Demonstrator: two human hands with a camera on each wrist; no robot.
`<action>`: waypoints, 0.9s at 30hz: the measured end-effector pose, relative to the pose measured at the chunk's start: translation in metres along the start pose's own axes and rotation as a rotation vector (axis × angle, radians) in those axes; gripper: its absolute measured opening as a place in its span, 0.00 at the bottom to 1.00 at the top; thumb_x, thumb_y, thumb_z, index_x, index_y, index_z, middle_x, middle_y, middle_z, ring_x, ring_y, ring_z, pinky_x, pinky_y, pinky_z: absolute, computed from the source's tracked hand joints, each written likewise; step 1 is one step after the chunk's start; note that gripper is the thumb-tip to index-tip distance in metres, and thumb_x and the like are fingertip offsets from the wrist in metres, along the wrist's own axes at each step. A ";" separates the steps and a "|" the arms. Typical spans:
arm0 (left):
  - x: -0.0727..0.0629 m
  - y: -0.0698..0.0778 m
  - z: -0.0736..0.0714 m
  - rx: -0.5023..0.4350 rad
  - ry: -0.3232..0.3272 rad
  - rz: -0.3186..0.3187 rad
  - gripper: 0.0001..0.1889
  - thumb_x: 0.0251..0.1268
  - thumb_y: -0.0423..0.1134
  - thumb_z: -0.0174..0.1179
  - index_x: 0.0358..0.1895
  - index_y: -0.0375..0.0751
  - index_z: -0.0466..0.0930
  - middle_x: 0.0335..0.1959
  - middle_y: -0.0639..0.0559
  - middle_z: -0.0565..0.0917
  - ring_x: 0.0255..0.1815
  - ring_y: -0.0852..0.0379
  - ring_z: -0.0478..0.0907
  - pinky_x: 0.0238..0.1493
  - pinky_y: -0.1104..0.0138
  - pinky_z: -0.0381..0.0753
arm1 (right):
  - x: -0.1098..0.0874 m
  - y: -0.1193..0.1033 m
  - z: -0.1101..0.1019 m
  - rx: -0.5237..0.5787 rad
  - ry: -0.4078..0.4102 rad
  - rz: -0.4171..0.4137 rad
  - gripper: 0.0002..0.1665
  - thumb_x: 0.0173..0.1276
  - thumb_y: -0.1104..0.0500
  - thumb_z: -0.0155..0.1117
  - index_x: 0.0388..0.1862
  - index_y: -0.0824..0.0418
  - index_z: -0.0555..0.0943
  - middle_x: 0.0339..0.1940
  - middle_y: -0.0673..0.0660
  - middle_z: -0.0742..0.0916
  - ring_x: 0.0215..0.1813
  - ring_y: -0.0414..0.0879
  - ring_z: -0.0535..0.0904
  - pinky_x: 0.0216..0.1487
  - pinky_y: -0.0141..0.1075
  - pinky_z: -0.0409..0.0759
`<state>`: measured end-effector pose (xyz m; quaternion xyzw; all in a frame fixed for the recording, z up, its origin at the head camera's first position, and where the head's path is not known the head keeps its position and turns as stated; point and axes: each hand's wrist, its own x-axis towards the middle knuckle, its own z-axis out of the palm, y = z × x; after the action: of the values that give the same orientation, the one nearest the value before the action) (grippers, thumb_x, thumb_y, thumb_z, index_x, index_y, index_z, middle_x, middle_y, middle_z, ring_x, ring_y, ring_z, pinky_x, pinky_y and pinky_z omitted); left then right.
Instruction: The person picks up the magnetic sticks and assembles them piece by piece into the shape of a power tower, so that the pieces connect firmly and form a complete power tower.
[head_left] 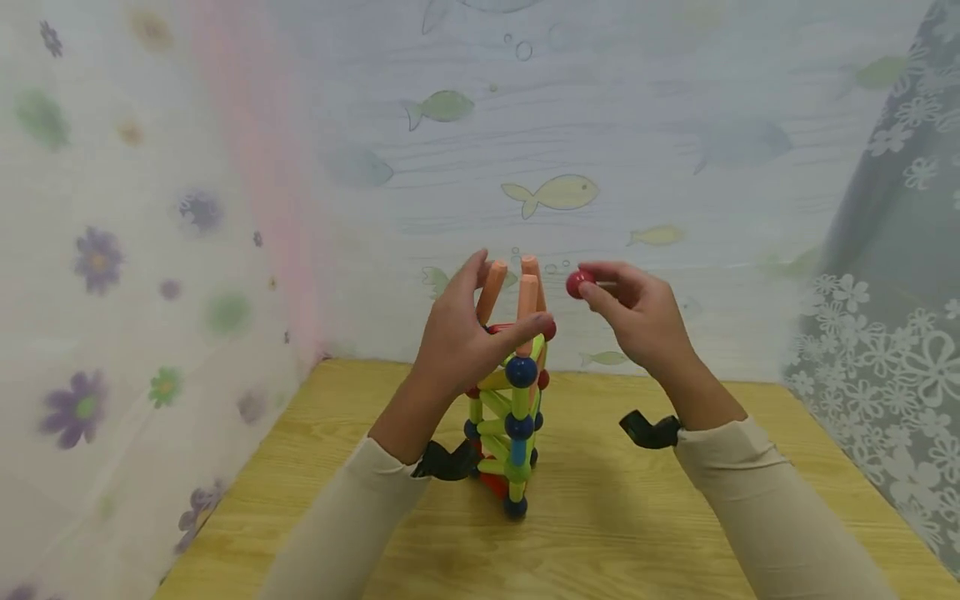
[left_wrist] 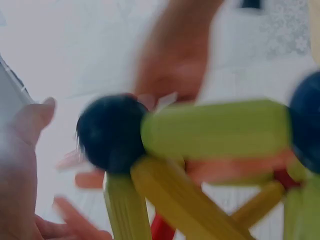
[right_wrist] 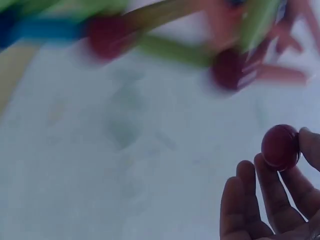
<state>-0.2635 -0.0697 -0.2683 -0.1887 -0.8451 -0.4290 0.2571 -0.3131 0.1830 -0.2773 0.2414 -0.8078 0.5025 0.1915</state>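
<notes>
A tower of magnetic building rods and balls (head_left: 519,400) stands upright on the table, built of green, yellow, blue and red rods with dark blue and red balls at the joints. Several orange rods (head_left: 528,296) stick up from its top. My left hand (head_left: 459,337) is spread around the tower's upper part, thumb across the front and fingers by the left orange rod; firm contact cannot be made out. To the right of the orange rods, my right hand (head_left: 645,315) pinches a red ball (right_wrist: 281,147) between thumb and fingertips, apart from the tower.
The wood-grain table (head_left: 637,500) reaches back to a fabric wall printed with fish (head_left: 562,192). Flowered fabric (head_left: 97,258) hangs at the left, lace-like fabric (head_left: 900,400) at the right. A dark wrist camera (head_left: 648,429) sits at the right sleeve.
</notes>
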 end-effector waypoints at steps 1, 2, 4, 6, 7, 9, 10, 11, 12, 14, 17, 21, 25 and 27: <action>0.004 0.005 0.001 0.018 -0.002 0.007 0.59 0.52 0.78 0.66 0.84 0.55 0.52 0.76 0.56 0.71 0.74 0.56 0.70 0.69 0.48 0.77 | 0.006 -0.017 0.002 0.050 -0.007 -0.038 0.26 0.78 0.44 0.62 0.69 0.51 0.80 0.59 0.55 0.88 0.57 0.48 0.86 0.55 0.32 0.84; 0.006 0.009 0.003 0.041 0.002 0.014 0.59 0.53 0.76 0.67 0.83 0.52 0.54 0.75 0.54 0.72 0.72 0.54 0.72 0.67 0.49 0.78 | 0.012 -0.031 0.004 0.092 -0.021 -0.073 0.25 0.79 0.45 0.61 0.69 0.51 0.80 0.59 0.55 0.88 0.57 0.47 0.85 0.56 0.30 0.83; 0.011 0.015 0.005 0.071 0.016 0.037 0.56 0.55 0.72 0.69 0.81 0.47 0.58 0.72 0.50 0.76 0.67 0.52 0.76 0.63 0.52 0.81 | 0.021 -0.053 0.007 0.151 -0.058 -0.128 0.24 0.80 0.47 0.61 0.70 0.51 0.80 0.59 0.55 0.87 0.57 0.46 0.85 0.60 0.32 0.82; 0.013 0.017 0.008 0.077 0.035 0.050 0.50 0.58 0.67 0.70 0.78 0.44 0.63 0.66 0.49 0.80 0.60 0.52 0.79 0.58 0.54 0.84 | 0.027 -0.067 0.010 0.187 -0.100 -0.157 0.23 0.80 0.50 0.60 0.70 0.51 0.80 0.61 0.55 0.86 0.59 0.46 0.85 0.62 0.34 0.82; 0.014 0.016 0.009 0.071 0.042 0.055 0.46 0.60 0.65 0.70 0.75 0.43 0.65 0.64 0.49 0.81 0.57 0.52 0.80 0.55 0.54 0.84 | 0.029 -0.071 0.012 0.194 -0.119 -0.165 0.22 0.80 0.51 0.60 0.70 0.52 0.80 0.60 0.54 0.86 0.59 0.46 0.85 0.63 0.35 0.82; 0.014 0.016 0.010 0.051 0.049 0.055 0.41 0.62 0.61 0.70 0.72 0.43 0.67 0.61 0.50 0.83 0.55 0.53 0.80 0.55 0.55 0.84 | 0.032 -0.075 0.014 0.198 -0.148 -0.171 0.22 0.80 0.52 0.60 0.70 0.52 0.80 0.60 0.54 0.87 0.60 0.46 0.86 0.64 0.37 0.82; 0.014 0.015 0.011 0.042 0.050 0.054 0.39 0.63 0.60 0.69 0.71 0.43 0.68 0.59 0.50 0.83 0.55 0.54 0.81 0.55 0.55 0.84 | 0.032 -0.077 0.015 0.195 -0.160 -0.171 0.22 0.80 0.52 0.60 0.70 0.52 0.80 0.59 0.54 0.88 0.59 0.46 0.86 0.63 0.37 0.82; 0.014 0.014 0.011 0.035 0.050 0.054 0.38 0.64 0.60 0.69 0.70 0.43 0.69 0.59 0.51 0.84 0.57 0.55 0.81 0.56 0.56 0.84 | 0.032 -0.077 0.016 0.188 -0.168 -0.171 0.22 0.80 0.52 0.60 0.69 0.52 0.80 0.59 0.54 0.88 0.59 0.46 0.86 0.63 0.37 0.82; 0.013 0.014 0.011 0.030 0.049 0.056 0.37 0.64 0.60 0.69 0.69 0.44 0.69 0.58 0.52 0.84 0.57 0.55 0.81 0.56 0.56 0.84 | 0.031 -0.077 0.017 0.183 -0.175 -0.172 0.22 0.80 0.52 0.60 0.69 0.52 0.80 0.58 0.54 0.89 0.59 0.46 0.86 0.63 0.37 0.82; 0.013 0.013 0.012 0.021 0.053 0.060 0.36 0.65 0.60 0.68 0.68 0.43 0.71 0.57 0.52 0.85 0.56 0.56 0.82 0.52 0.58 0.85 | 0.031 -0.078 0.018 0.174 -0.178 -0.175 0.22 0.80 0.51 0.60 0.69 0.52 0.81 0.57 0.54 0.89 0.58 0.45 0.86 0.63 0.37 0.82; 0.014 0.013 0.013 0.026 0.069 0.062 0.35 0.65 0.62 0.67 0.66 0.43 0.72 0.51 0.54 0.86 0.47 0.57 0.81 0.43 0.62 0.84 | 0.030 -0.079 0.021 0.163 -0.172 -0.180 0.22 0.80 0.50 0.60 0.69 0.52 0.81 0.56 0.53 0.89 0.56 0.45 0.86 0.59 0.36 0.83; 0.014 0.011 0.013 0.043 0.092 0.055 0.34 0.64 0.65 0.65 0.62 0.44 0.74 0.34 0.54 0.79 0.31 0.55 0.73 0.28 0.64 0.72 | 0.031 -0.082 0.024 0.155 -0.181 -0.187 0.21 0.81 0.49 0.59 0.68 0.52 0.81 0.55 0.52 0.89 0.53 0.45 0.85 0.52 0.36 0.84; 0.012 0.008 0.014 0.072 0.130 0.083 0.29 0.65 0.65 0.64 0.55 0.45 0.76 0.24 0.53 0.71 0.21 0.54 0.67 0.20 0.63 0.64 | 0.030 -0.083 0.026 0.151 -0.194 -0.189 0.21 0.81 0.49 0.59 0.68 0.52 0.81 0.54 0.51 0.89 0.52 0.45 0.86 0.52 0.37 0.84; 0.012 0.006 0.015 0.090 0.155 0.109 0.27 0.65 0.65 0.63 0.50 0.45 0.77 0.22 0.53 0.70 0.19 0.55 0.67 0.19 0.64 0.64 | 0.029 -0.083 0.027 0.152 -0.195 -0.189 0.21 0.81 0.50 0.60 0.68 0.52 0.81 0.54 0.51 0.89 0.51 0.45 0.86 0.52 0.37 0.84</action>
<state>-0.2741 -0.0528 -0.2644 -0.1889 -0.8296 -0.3893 0.3529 -0.2900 0.1219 -0.2134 0.3777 -0.7560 0.5160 0.1399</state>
